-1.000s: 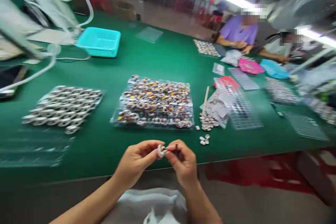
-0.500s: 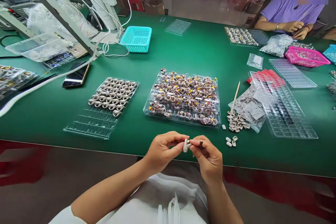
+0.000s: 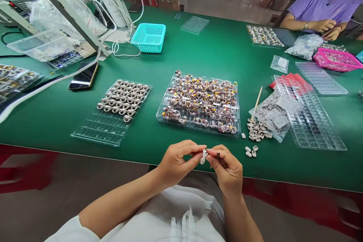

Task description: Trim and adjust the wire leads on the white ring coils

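Between my two hands, near the table's front edge, is a small white ring-shaped part (image 3: 203, 157). My left hand (image 3: 180, 160) pinches it between thumb and fingers. The fingertips of my right hand (image 3: 225, 164) touch its right side, and a dark brown stick-like piece (image 3: 218, 155) is tucked in that hand. Just beyond sits a clear tray (image 3: 198, 102) full of white parts with wires and yellow bits. To the left, another clear tray (image 3: 98, 128) holds rows of beige ring-shaped parts (image 3: 123, 98). Small beige caps (image 3: 256, 130) lie in a pile at the right.
A turquoise basket (image 3: 149, 38), a phone (image 3: 84, 76) and a white cable lie at the left, beside a metal frame. Plastic bags (image 3: 272, 115), an empty clear tray (image 3: 314, 121) and a pink basket (image 3: 336, 59) are at the right. A person in purple (image 3: 323, 7) sits across.
The view has shifted slightly, so the table items appear a little farther right and higher. My hands keep hold of the white part, whose yellowish bit no longer shows clearly.
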